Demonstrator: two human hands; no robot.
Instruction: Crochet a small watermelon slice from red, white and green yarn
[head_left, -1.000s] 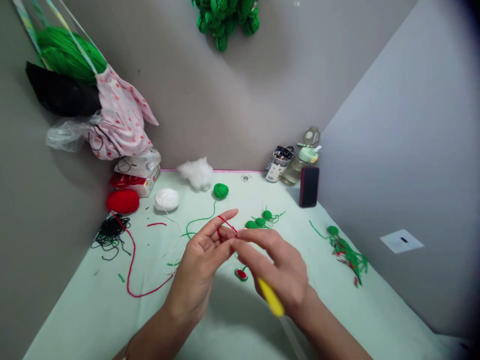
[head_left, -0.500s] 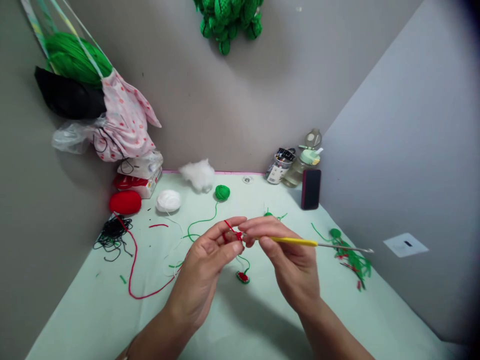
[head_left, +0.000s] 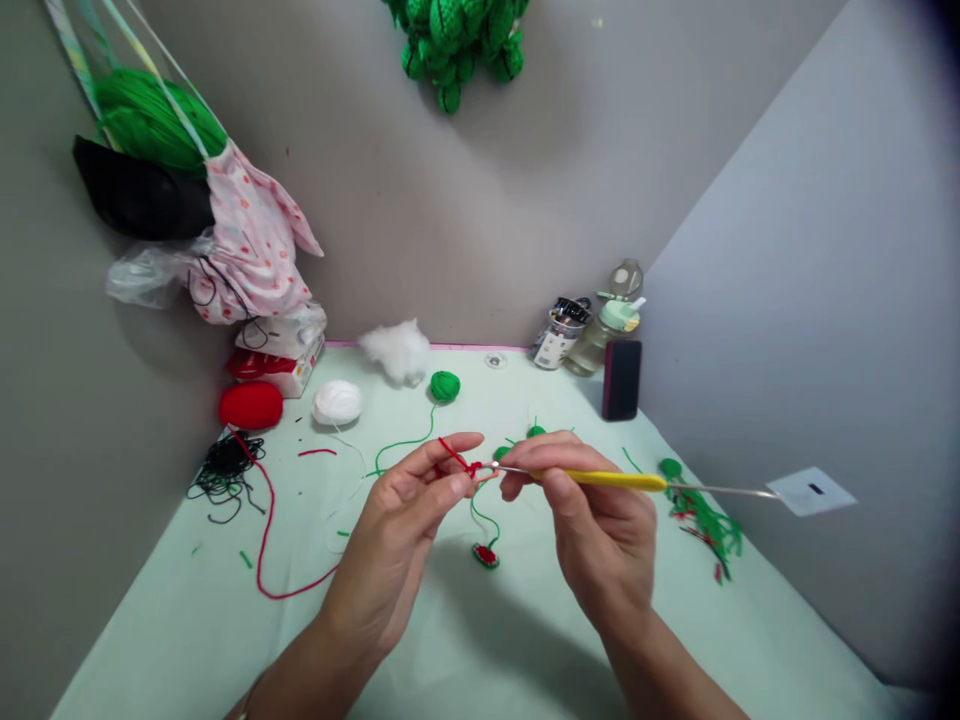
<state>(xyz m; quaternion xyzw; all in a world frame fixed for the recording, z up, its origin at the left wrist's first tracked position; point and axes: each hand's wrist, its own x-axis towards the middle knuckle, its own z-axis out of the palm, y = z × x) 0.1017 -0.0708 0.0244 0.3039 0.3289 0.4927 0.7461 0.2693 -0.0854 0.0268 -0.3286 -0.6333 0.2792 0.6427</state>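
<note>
The left hand point(head_left: 405, 510) pinches a small bit of red crochet work point(head_left: 474, 469) between its thumb and fingers, its index finger stretched out with red yarn point(head_left: 452, 452) passing over it. The right hand point(head_left: 604, 530) is closed around the yellow handle of a crochet hook point(head_left: 611, 481), held almost level, one metal end at the red work and the other pointing out to the right (whether the tip sits inside a loop is too small to tell). Both hands are raised over the pale green worktop point(head_left: 187, 620), the red work between them.

Just below lies a little red-and-green piece point(head_left: 486, 555) with a green strand running up from it. Small green pieces point(head_left: 536, 432) show partly behind the right hand. Farther back are a green yarn ball point(head_left: 445, 386), a white yarn ball point(head_left: 337, 403) and fluffy white stuffing point(head_left: 397, 352). At the left, a red yarn ball point(head_left: 250, 405) sits near a heap of black cord point(head_left: 226, 460); at the right stands a dark phone point(head_left: 622, 380), in front of a bottle point(head_left: 589, 347), with a tangle of green strands point(head_left: 705, 522) nearer. A green knitted cluster point(head_left: 450, 40) hangs on the wall above.
</note>
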